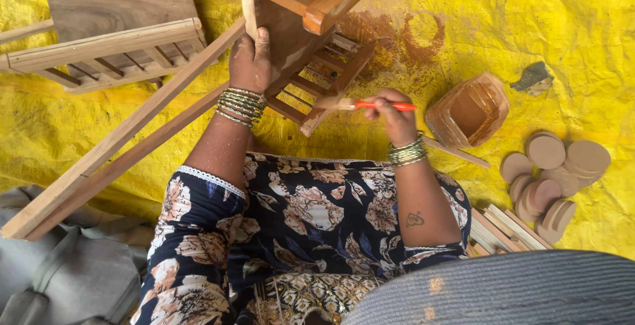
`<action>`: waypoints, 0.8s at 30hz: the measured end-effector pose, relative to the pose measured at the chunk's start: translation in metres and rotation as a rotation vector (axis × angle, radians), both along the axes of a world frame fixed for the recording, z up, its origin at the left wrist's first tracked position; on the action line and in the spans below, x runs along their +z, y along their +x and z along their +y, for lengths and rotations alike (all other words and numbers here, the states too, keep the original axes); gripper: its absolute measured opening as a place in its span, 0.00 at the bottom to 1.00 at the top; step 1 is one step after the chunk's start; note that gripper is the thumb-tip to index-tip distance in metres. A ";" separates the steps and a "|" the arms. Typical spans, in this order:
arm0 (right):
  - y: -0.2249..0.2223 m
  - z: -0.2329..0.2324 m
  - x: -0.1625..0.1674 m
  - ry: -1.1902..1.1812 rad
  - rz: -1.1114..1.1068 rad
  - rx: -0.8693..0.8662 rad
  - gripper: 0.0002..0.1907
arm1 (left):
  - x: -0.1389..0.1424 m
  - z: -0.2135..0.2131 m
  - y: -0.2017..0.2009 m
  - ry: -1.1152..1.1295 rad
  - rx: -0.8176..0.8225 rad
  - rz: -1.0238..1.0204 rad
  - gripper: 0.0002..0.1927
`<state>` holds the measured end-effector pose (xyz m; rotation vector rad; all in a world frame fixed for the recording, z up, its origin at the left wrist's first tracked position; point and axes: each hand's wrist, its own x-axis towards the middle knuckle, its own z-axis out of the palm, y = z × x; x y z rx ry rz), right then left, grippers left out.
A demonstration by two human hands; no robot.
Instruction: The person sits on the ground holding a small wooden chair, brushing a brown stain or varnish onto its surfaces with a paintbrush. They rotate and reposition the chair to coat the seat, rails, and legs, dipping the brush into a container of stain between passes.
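Left hand (250, 57) clasps the edge of a slatted, brown-stained wooden rack (301, 40) tilted over the yellow plastic sheet (529, 20). Right hand (395, 116) pinches a thin orange-handled paintbrush (360, 104), bristles touching a lower slat. Beside it sits a squarish stain-smeared plastic tub (468, 110), then flat round wooden discs (552, 176).

No labels, signs or screens appear in view. One item may count as packaging: a small squarish plastic container (468, 110), tipped on its side on the yellow sheet (542, 20), towards the sheet's right side, its open mouth facing the camera. Walls and inside are coated in brown stain; the original colour cannot be told. It bears no visible label. Nothing else on the sheet qualifies as a package.
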<state>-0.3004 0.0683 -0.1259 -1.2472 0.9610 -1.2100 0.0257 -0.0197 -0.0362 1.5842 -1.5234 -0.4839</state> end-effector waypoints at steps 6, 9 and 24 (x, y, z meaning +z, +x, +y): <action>-0.018 -0.008 -0.004 0.007 0.123 -0.022 0.10 | 0.003 0.000 0.003 0.075 0.016 -0.015 0.28; -0.024 -0.005 0.000 -0.106 0.024 -0.058 0.10 | 0.006 -0.001 0.004 -0.004 -0.011 0.026 0.29; -0.009 0.004 0.006 -0.228 0.086 0.062 0.09 | 0.014 0.001 -0.001 0.037 0.006 0.041 0.29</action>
